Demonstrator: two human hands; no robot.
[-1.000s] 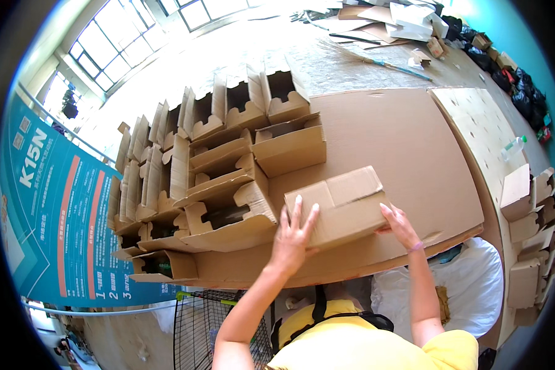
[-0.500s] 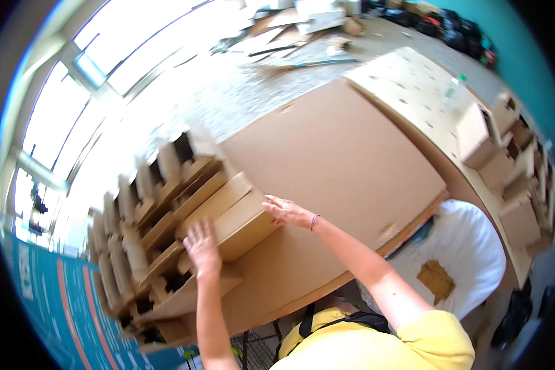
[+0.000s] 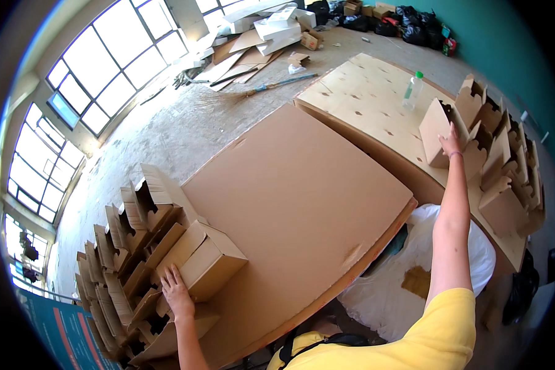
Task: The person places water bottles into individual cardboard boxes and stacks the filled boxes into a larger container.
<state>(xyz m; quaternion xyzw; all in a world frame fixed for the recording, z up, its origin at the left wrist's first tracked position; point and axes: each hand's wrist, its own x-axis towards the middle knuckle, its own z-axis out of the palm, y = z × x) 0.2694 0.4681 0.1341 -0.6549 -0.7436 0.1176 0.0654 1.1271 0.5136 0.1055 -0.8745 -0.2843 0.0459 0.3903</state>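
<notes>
Against a closed brown cardboard box (image 3: 206, 256) at the left, my left hand (image 3: 177, 293) lies with its fingers stretched flat. That box sits on a wide cardboard-covered surface (image 3: 302, 179), beside rows of open-topped cardboard boxes (image 3: 114, 265) with raised flaps. My right arm reaches far to the right. My right hand (image 3: 452, 143) is at the side of an open cardboard box (image 3: 436, 132), its fingers extended along the panel near the top edge. More open boxes (image 3: 505, 197) stand packed behind that one on a wooden board (image 3: 357, 92). The inside of the open box is mostly hidden.
A clear bottle with a green cap (image 3: 413, 92) stands on the board. A white sack (image 3: 376, 302) sits between the two surfaces, near my body. On the floor beyond lie a broom (image 3: 246, 94), scrap cardboard and foam (image 3: 259, 43), and black bags (image 3: 413, 28).
My right hand has left the closed box and swung right to the open box. My left hand stays on the closed box. The view has turned toward the right.
</notes>
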